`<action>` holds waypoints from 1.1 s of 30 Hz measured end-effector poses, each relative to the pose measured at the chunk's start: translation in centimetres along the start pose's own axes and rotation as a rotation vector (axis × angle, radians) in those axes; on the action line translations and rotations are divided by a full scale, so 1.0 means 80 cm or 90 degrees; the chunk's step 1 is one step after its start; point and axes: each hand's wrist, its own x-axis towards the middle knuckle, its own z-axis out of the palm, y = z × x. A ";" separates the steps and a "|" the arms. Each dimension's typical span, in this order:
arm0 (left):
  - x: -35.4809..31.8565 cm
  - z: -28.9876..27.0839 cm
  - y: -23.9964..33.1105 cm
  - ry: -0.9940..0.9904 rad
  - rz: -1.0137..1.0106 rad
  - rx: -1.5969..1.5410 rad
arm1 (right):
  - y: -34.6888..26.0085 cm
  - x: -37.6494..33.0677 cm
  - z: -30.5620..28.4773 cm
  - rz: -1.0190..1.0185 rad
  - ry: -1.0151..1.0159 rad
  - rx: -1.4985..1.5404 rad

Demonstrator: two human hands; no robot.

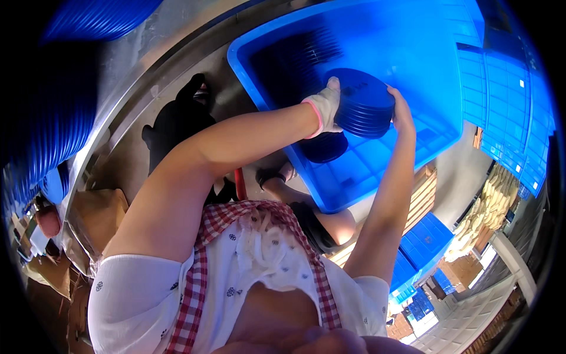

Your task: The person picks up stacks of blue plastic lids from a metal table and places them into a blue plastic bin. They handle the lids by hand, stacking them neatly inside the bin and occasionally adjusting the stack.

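A stack of several dark round discs (362, 97), thin and plate-like, is held over a large blue plastic bin (413, 35). My left hand (325, 108), in a white glove with a pink cuff, grips its left side with the thumb on the top disc. My bare right hand (402, 113) closes on the right edge. Inside the bin, a row of dark discs (318, 47) stands along the left side in shadow. Another dark round stack (325, 147) sits in the bin's near left corner, partly hidden by my left wrist and the held stack.
More blue bins (501, 100) stand at the right, with a wooden pallet (424, 186) and another blue container (425, 242) nearer. Blue ribbed stacks (56, 138) line the left, beside a curved metal edge (112, 106). A brown carton (97, 209) sits below them.
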 end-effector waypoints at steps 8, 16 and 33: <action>0.035 -0.012 0.030 0.040 -0.030 -0.115 | -0.002 0.082 0.023 0.108 -0.050 -0.074; 0.069 -0.031 0.039 0.065 0.012 -0.125 | -0.037 0.107 0.073 0.093 0.002 -0.273; 0.059 -0.038 -0.036 -0.065 0.343 0.897 | -0.079 0.109 0.139 0.030 -0.029 -0.301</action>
